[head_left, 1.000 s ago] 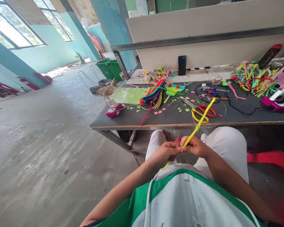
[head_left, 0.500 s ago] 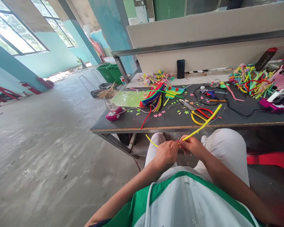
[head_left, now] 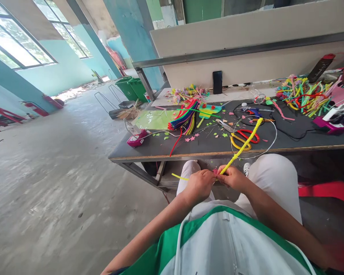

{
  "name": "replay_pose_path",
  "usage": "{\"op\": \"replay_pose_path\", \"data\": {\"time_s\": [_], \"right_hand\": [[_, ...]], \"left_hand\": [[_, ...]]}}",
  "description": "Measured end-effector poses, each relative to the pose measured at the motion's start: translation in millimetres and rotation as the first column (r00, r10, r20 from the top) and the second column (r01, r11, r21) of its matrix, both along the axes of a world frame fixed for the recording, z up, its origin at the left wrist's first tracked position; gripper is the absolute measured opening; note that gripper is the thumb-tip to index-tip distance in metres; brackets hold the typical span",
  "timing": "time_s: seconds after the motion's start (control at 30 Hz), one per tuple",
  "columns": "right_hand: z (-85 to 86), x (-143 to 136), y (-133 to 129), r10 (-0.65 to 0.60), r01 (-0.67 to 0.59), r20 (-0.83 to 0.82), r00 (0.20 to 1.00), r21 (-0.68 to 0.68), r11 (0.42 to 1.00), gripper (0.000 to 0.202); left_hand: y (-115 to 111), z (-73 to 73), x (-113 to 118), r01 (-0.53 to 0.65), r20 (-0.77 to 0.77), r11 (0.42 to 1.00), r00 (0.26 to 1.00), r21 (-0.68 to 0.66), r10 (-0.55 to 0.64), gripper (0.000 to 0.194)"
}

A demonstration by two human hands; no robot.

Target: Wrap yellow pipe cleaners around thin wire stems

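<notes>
A thick yellow fuzzy stem (head_left: 242, 148) slants up and right from the fingers of my right hand (head_left: 233, 178), which pinch its lower end. My left hand (head_left: 201, 184) is closed on a thinner yellow strip (head_left: 178, 177), whose free end sticks out to the left. Both hands meet above my lap, fingertips nearly touching. Something pink (head_left: 215, 171) shows between them, partly hidden. A thin pale wire (head_left: 276, 133) loops out beside the thick stem, over the table edge.
On the dark table (head_left: 149, 147) lie red-and-yellow scissors (head_left: 240, 139), a bundle of coloured stems (head_left: 186, 116), a glue gun (head_left: 255, 112) and paper scraps. A phone (head_left: 217, 82) stands at the back. A heap of stems (head_left: 304, 97) is at right.
The thick yellow stem has tilted more upright, and the thin strip's free end has swung lower and left. The pale wire loop now shows clearly. Both hands keep their grips.
</notes>
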State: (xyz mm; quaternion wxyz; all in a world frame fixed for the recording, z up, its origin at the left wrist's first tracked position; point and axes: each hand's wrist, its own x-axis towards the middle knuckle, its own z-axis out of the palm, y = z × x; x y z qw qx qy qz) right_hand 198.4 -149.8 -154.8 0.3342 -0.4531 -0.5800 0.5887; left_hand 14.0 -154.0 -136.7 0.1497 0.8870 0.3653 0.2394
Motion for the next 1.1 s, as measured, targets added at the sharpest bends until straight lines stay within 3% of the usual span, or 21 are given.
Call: {"op": "replay_pose_path", "data": {"time_s": [0.07,0.13,0.2,0.3,0.43,0.63,0.77,0.83,0.9,1.0,1.1], "right_hand": [[-1.3,0.5,-0.6,0.027,-0.027,-0.022,0.999,0.012,1.000,0.024],[-2.6,1.6,-1.2,0.060,-0.059,-0.042,0.997,0.032,0.998,0.025],[-2.5,2.7,-1.7,0.088,-0.084,-0.073,0.993,0.062,0.995,0.025],[0.9,4.9,-1.9,0.122,-0.107,-0.127,0.984,0.119,0.987,0.028],[8.4,9.9,0.0,0.172,-0.142,-0.162,0.972,0.185,0.972,0.029],[6.5,17.2,3.2,0.227,-0.185,-0.197,0.954,0.211,0.960,0.024],[2.8,18.5,3.8,0.235,-0.197,-0.243,0.941,0.169,0.966,0.025],[4.2,18.6,4.0,0.243,-0.214,-0.265,0.933,0.135,0.968,0.026],[6.1,18.5,4.2,0.249,-0.225,-0.298,0.922,0.112,0.968,0.028],[5.6,17.8,4.5,0.251,-0.221,-0.354,0.901,0.126,0.967,0.033],[2.0,16.4,4.9,0.192,-0.152,-0.392,0.900,0.132,0.980,0.037]], "left_hand": [[0.2,-0.1,1.0,-0.035,0.156,0.986,0.986,-0.164,0.061,0.021],[-0.1,-1.9,3.2,-0.040,0.287,0.920,0.944,-0.389,0.163,0.021],[-0.5,-4.5,5.7,0.017,0.380,0.802,0.886,-0.597,0.265,0.024],[-0.7,-7.4,8.6,0.155,0.461,0.619,0.806,-0.770,0.372,0.031],[0.5,-5.1,9.5,0.274,0.467,0.446,0.783,-0.852,0.410,0.035],[-2.1,8.6,9.7,0.377,0.476,0.306,0.793,-0.874,0.381,0.037],[-7.7,13.8,12.8,0.466,0.505,0.203,0.740,-0.861,0.444,0.036],[-10.2,13.9,15.4,0.479,0.523,0.222,0.708,-0.849,0.475,0.036],[-11.6,14.5,17.8,0.435,0.533,0.308,0.695,-0.846,0.482,0.035],[-10.7,19.4,19.6,0.291,0.513,0.484,0.745,-0.825,0.427,0.030],[-7.5,26.5,18.1,0.075,0.429,0.699,0.834,-0.712,0.347,0.020]]}}
